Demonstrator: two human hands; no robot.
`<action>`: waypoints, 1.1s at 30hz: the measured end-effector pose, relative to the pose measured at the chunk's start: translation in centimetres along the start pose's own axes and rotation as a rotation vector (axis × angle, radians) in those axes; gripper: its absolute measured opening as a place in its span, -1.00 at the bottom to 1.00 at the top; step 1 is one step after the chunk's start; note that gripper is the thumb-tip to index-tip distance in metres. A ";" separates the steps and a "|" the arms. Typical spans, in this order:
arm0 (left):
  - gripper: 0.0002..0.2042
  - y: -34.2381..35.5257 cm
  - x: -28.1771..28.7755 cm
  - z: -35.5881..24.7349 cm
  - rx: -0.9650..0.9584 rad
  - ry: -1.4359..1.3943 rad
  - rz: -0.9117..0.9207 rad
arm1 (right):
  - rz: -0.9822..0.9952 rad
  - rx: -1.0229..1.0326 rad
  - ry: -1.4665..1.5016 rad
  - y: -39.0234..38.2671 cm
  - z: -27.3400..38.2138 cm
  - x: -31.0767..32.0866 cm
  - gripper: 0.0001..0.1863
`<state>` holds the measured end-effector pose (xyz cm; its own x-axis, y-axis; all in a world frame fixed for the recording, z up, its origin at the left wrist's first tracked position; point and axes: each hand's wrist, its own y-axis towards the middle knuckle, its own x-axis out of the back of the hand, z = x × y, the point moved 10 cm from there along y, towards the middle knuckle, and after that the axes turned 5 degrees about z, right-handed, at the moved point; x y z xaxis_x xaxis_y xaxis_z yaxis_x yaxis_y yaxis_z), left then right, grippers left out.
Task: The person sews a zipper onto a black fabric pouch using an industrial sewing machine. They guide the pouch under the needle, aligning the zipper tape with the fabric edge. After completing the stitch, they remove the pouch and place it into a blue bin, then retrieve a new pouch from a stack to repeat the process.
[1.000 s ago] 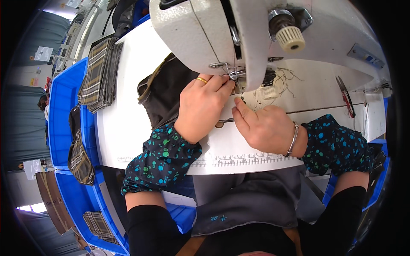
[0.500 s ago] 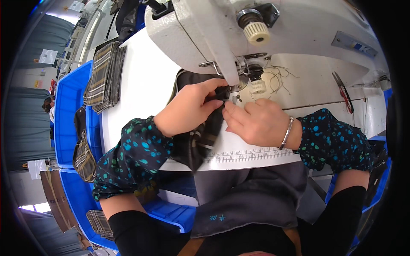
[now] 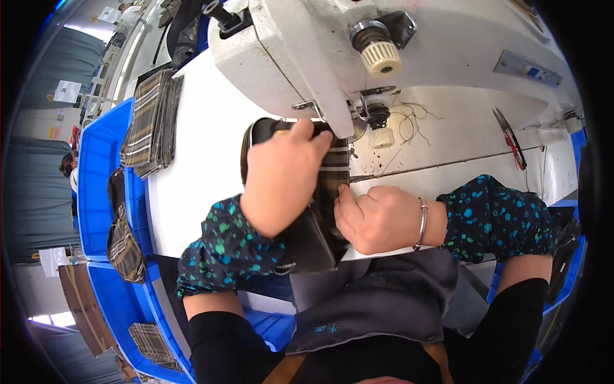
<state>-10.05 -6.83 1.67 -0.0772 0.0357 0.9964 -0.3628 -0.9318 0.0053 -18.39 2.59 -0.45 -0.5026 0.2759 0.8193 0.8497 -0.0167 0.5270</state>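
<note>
A dark fabric piece with a plaid panel [image 3: 334, 171] and a zipper along its edge lies beneath the head of a white sewing machine [image 3: 236, 67]. My left hand [image 3: 281, 176] is on top of it, fingers bent and gripping the cloth close to the presser foot. Lower down, my right hand [image 3: 378, 219] pinches the panel's right edge between thumb and fingers. The lower part of the piece hangs over the table's front edge, toward my grey apron [image 3: 377, 297]. Where the needle meets the cloth is hidden behind the machine head.
Scissors [image 3: 510, 137] and loose thread ends [image 3: 416, 121] lie right of the needle area. A stack of plaid pieces [image 3: 150, 121] sits at the table's left edge. Beside it stand blue bins [image 3: 102, 185] holding more plaid pieces [image 3: 152, 342].
The fabric piece has turned and spread flatter, showing more plaid. My left hand has shifted left and down over it, palm lower; my right hand has moved down along its edge.
</note>
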 end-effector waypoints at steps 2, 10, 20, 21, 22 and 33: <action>-0.59 -0.9 -0.3 -1.2 -0.009 0.047 -0.005 | 0.049 -0.001 -0.016 0.1 0.2 -0.1 -0.71; -0.64 -2.2 -0.1 -3.7 -0.104 0.070 -0.077 | 0.116 -0.013 -0.003 -0.2 0.4 -0.2 -0.64; -0.64 -1.4 -1.1 -2.5 -0.073 -0.272 -0.006 | 0.151 -0.033 -0.027 -0.1 0.4 0.1 -0.62; -0.64 -1.3 -1.1 -2.6 -0.079 -0.265 -0.003 | 0.146 -0.036 -0.024 -0.2 0.4 0.2 -0.62; -0.64 -1.3 -1.1 -2.7 -0.084 -0.257 0.000 | 0.153 -0.044 -0.015 -0.2 0.3 0.2 -0.62; -0.74 -0.5 -0.9 -2.7 -0.071 -0.342 -0.022 | 0.234 -0.156 -0.080 -0.7 -0.5 0.0 -0.60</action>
<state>-12.26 -5.40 0.56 0.2428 -0.0786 0.9669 -0.4251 -0.9045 0.0333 -19.10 2.17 -0.73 -0.2760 0.3222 0.9055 0.9032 -0.2353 0.3590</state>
